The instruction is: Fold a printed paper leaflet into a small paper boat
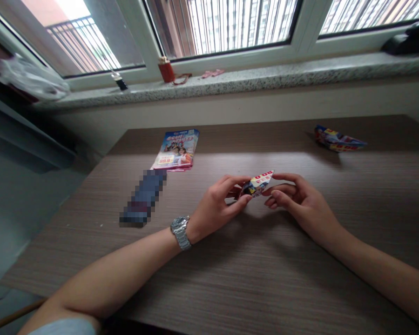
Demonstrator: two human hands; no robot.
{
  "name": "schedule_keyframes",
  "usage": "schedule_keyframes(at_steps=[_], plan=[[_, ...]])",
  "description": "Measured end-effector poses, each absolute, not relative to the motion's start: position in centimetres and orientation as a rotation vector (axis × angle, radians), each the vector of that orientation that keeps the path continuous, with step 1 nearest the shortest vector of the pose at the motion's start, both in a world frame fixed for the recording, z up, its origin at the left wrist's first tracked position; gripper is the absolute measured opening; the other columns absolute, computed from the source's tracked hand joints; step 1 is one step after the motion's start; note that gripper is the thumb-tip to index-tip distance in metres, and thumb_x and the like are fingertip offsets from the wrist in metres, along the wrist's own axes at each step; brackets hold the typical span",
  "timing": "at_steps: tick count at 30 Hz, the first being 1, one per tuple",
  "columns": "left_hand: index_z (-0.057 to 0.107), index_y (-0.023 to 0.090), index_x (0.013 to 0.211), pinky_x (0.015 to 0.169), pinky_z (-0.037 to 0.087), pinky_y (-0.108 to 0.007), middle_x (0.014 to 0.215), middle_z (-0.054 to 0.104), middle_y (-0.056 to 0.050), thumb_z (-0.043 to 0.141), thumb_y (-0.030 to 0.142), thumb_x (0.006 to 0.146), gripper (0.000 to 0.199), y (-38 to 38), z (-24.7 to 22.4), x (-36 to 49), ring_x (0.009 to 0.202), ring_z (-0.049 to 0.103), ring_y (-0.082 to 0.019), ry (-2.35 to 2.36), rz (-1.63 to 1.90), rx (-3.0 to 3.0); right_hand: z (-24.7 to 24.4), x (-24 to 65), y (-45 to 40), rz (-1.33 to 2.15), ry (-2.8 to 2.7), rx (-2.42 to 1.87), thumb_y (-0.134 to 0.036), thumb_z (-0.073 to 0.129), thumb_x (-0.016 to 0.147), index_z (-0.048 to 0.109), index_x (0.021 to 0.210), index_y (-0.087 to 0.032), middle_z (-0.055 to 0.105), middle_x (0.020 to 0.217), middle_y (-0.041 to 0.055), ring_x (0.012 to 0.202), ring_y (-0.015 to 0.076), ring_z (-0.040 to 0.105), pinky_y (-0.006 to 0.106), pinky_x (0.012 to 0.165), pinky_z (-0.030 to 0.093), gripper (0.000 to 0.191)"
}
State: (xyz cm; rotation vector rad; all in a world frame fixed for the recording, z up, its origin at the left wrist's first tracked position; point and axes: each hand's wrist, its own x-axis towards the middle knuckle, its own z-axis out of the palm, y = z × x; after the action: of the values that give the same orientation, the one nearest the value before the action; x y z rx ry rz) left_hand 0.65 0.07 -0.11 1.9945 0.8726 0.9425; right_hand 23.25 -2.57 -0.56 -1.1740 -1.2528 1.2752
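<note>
Tabletop [223, 284] of brown wood-grained board spans the scene. Centrally, the bare left hand [212, 204] pinches between thumb and fingers; the bare right hand [309, 204] curls loosely, thumb apart. Far left lies a glossy blue-and-pink flyer stack [178, 149]; far right, a multicoloured folded-paper piece [338, 141]. Smallest, a pointed red-white-and-yellow folded paper [260, 184] sits in the left hand's grip, apparently mid-shaping; the next move likely calls for a light right-hand pinch.

The wood-grained table [209, 279] bears stacked leaflets [177, 150], a dark pixelated object [143, 199] and a folded paper shape [337, 140].
</note>
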Motion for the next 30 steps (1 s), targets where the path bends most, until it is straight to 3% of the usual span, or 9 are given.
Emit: schedule_keyframes(at_steps=[4, 7, 11, 19, 30], plan=[[0.058, 0.018, 0.126, 0.085, 0.063, -0.025, 0.124, 0.059, -0.01, 0.064, 0.026, 0.094, 0.034, -0.3, 0.0, 1.0, 0.099, 0.07, -0.014, 0.905, 0.987, 1.885, -0.5, 23.0, -3.0, 1.229, -1.217, -1.189, -0.051, 0.078, 0.076, 0.044, 0.092, -0.026, 0.073, 0.074, 0.0, 0.062, 0.0191, 0.071, 0.033, 0.061, 0.062, 0.045], [0.058, 0.018, 0.127, 0.087, 0.063, -0.026, 0.124, 0.06, -0.01, 0.064, 0.025, 0.094, 0.034, -0.6, 0.2, 1.3, 0.101, 0.069, -0.015, 0.871, 0.98, 1.86, -0.5, 22.8, -3.4, 1.218, -1.297, -1.191, -0.05, 0.076, 0.08, 0.05, 0.082, -0.024, 0.073, 0.078, 0.0018, 0.069, 0.0187, 0.072, 0.032, 0.067, 0.061, 0.036], [0.059, 0.018, 0.128, 0.09, 0.062, -0.029, 0.124, 0.06, -0.01, 0.063, 0.024, 0.095, 0.034, -0.9, 0.5, 1.5, 0.101, 0.069, -0.016, 0.798, 0.902, 1.88, -0.5, 22.5, -3.7, 1.216, -1.373, -1.2, -0.047, 0.074, 0.083, 0.064, 0.093, -0.024, 0.075, 0.094, 0.0043, 0.082, 0.0208, 0.073, 0.033, 0.076, 0.061, 0.027], [0.063, 0.018, 0.122, 0.092, 0.06, -0.033, 0.116, 0.066, -0.009, 0.063, 0.027, 0.095, 0.029, -1.1, 0.6, 1.6, 0.106, 0.066, -0.019, 0.785, 0.842, 1.983, -0.6, 22.5, -3.8, 1.158, -1.508, -1.202, -0.043, 0.069, 0.088, 0.067, 0.098, -0.025, 0.076, 0.098, 0.0042, 0.093, 0.0236, 0.073, 0.035, 0.083, 0.061, 0.02], [0.064, 0.015, 0.119, 0.085, 0.061, -0.029, 0.114, 0.064, -0.009, 0.063, 0.028, 0.095, 0.027, -1.3, 0.6, 1.7, 0.095, 0.068, -0.015, 0.79, 0.819, 1.936, -0.6, 22.3, -4.1, 1.062, -1.583, -1.187, -0.029, 0.061, 0.091, 0.063, 0.099, -0.024, 0.072, 0.094, 0.0027, 0.086, 0.0197, 0.072, 0.03, 0.078, 0.06, 0.01]])
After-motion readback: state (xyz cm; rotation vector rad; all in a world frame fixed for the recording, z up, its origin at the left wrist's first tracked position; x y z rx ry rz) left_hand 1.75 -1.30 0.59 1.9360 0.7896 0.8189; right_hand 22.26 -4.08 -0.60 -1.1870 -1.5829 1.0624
